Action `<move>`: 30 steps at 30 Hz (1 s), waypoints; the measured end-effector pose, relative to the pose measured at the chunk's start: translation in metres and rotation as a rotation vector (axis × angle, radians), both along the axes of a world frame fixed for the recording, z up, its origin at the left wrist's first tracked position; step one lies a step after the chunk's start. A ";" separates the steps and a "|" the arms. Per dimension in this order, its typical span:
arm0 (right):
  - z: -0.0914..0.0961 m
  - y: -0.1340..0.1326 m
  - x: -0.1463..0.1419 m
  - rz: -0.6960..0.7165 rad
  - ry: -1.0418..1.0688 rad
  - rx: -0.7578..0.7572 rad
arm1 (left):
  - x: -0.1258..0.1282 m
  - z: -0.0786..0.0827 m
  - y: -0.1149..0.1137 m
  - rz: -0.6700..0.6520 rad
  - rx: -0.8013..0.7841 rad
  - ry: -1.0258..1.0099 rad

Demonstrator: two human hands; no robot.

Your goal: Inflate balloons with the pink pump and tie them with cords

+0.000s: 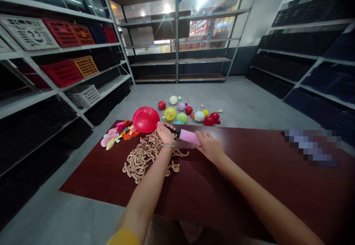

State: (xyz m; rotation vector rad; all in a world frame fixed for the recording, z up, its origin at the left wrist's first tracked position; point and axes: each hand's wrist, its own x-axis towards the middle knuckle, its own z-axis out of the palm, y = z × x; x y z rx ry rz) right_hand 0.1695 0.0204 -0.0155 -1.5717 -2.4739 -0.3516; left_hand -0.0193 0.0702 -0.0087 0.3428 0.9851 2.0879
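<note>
A large inflated red balloon (pixel 145 120) with faint lettering sits over the table's far edge. At its neck, my left hand (pixel 166 134) is closed around the balloon's mouth and the black front end of a hand pump. My right hand (pixel 210 147) grips the pink barrel of this balloon pump (pixel 189 136) at its near end. Beneath my left hand and forearm lies a pile of beige, curly, worm-like pieces (pixel 142 154), partly hidden by the arm. Left of it rests a heap of flat, uninflated balloons (pixel 113 137) in several colours.
The dark red table (pixel 222 185) stretches to the right, with a pixelated patch at its far right. Several small inflated balloons (pixel 181 117) lie on the floor beyond. Shelves with crates (pixel 62 73) stand left; racks (pixel 177 61) stand behind and right.
</note>
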 end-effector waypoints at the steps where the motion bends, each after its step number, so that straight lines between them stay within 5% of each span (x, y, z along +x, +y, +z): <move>1: -0.003 0.000 0.010 0.012 -0.026 0.003 | -0.005 -0.001 0.000 0.004 0.004 -0.005; 7: -0.008 0.002 0.063 0.095 -0.179 0.052 | -0.034 -0.020 -0.005 0.077 -0.015 -0.086; 16: 0.010 -0.020 -0.039 0.014 -0.086 -0.147 | -0.026 -0.028 -0.011 -0.019 -0.009 -0.097; 19: 0.002 -0.035 -0.034 0.051 -0.056 -0.200 | -0.020 -0.028 -0.012 -0.088 -0.013 -0.090; 25: -0.006 -0.054 0.022 0.024 -0.169 -0.216 | -0.022 -0.038 -0.005 -0.137 -0.028 -0.159; 30: 0.016 -0.058 -0.013 0.002 -0.207 -0.277 | -0.025 -0.044 -0.004 -0.177 -0.077 -0.255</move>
